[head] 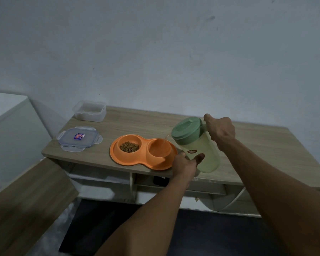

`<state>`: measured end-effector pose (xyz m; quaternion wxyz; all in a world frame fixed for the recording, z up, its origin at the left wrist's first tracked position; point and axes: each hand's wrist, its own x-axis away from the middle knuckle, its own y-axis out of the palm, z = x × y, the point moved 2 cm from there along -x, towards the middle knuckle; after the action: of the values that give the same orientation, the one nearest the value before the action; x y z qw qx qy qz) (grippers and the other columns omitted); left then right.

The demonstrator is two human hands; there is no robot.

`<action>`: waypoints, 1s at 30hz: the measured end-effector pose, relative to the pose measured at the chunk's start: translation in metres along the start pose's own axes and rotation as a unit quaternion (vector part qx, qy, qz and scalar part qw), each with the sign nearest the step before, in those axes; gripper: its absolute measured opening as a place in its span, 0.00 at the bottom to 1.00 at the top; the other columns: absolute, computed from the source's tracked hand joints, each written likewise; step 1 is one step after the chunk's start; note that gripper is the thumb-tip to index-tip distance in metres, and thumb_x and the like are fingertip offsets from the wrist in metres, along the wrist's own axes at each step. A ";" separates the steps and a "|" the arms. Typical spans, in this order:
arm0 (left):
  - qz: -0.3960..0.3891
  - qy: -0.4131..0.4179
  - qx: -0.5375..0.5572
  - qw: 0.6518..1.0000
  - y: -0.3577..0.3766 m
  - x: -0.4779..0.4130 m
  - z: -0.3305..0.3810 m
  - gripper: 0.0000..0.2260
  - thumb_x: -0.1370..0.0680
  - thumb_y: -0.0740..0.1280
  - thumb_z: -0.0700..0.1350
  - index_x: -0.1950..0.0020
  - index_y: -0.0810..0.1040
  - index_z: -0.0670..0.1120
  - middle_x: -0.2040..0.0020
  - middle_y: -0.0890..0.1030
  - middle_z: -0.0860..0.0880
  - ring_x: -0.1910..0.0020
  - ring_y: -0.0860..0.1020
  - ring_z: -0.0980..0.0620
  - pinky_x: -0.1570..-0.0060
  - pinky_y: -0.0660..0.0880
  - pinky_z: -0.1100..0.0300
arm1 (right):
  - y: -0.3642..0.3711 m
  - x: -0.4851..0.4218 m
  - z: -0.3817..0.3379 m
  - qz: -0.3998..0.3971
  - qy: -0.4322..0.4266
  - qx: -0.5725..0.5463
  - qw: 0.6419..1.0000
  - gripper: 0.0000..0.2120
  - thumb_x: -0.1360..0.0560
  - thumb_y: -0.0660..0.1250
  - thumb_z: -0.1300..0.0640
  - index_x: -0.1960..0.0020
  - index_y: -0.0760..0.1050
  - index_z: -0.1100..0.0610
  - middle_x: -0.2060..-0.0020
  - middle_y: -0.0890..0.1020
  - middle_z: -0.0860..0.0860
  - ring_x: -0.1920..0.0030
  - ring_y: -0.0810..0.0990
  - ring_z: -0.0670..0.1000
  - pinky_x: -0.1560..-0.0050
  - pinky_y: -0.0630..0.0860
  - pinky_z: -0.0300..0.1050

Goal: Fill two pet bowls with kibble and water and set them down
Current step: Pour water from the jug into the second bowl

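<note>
Head view: water is going into the orange double bowl [115, 154] on the table [266, 145].
The right hand [221, 130] is gripping the tilted pitcher [196, 145] by its handle, the left hand [187, 164] is cupping its body; a stream [164, 142] is falling into the right well, kibble [129, 146] lying in the left.

No text can be read with certainty. A small label [79, 136] in blue, red and white is seen on the middle of the clear lid [68, 140], but its letters are too small to be made out. A small round sticker [192, 151] with a brown rim is seen on the wall of the green pitcher [209, 154]; no word can be read on it.
</note>
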<state>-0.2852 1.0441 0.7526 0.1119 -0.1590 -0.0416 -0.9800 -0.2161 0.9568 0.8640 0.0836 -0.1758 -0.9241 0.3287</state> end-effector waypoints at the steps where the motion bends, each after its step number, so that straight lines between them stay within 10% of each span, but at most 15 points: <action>1: -0.001 -0.001 0.001 1.000 0.000 0.001 0.001 0.16 0.28 0.75 0.47 0.42 0.79 0.45 0.44 0.83 0.50 0.44 0.79 0.50 0.44 0.74 0.57 | 0.000 0.000 0.000 -0.001 0.000 0.002 1.000 0.24 0.31 0.62 0.41 0.59 0.77 0.64 0.59 0.84 0.61 0.57 0.83 0.62 0.52 0.79 0.54; 30: -0.003 0.025 0.000 1.000 0.001 -0.003 -0.002 0.19 0.29 0.76 0.50 0.44 0.80 0.42 0.47 0.83 0.47 0.47 0.80 0.47 0.48 0.74 0.57 | 0.001 -0.005 -0.005 -0.001 -0.030 0.037 0.999 0.23 0.28 0.62 0.43 0.56 0.78 0.65 0.62 0.83 0.59 0.59 0.83 0.60 0.59 0.74 0.47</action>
<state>-0.2829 1.0432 0.7503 0.1099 -0.1348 -0.0392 -0.9840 -0.2099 0.9580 0.8669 0.0625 -0.1614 -0.9137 0.3677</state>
